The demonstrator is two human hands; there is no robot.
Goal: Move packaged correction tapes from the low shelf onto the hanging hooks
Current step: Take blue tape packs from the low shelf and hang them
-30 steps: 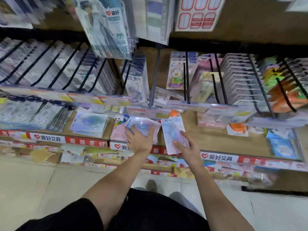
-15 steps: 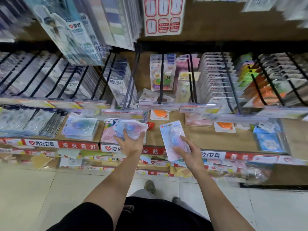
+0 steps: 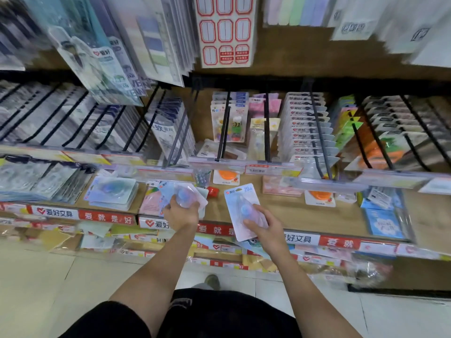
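While the left hand [image 3: 181, 212] grips a small stack of correction tape packs [image 3: 188, 195] above the low shelf [image 3: 305, 215], the right hand [image 3: 264, 226] pinches one carded pack [image 3: 240, 206], long axis toward the hanging hooks [image 3: 267, 128] directly beyond; the right hand appears nearer these.

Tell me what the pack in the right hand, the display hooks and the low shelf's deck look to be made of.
Pack in the right hand: glossy printed card under a clear plastic blister, judging by the sheen and the blue shape showing through. Display hooks: thin, dark, straight rods, probably coated metal wire. Low shelf's deck: matte tan surface, wood-look board; blur hides any grain, so this is uncertain.
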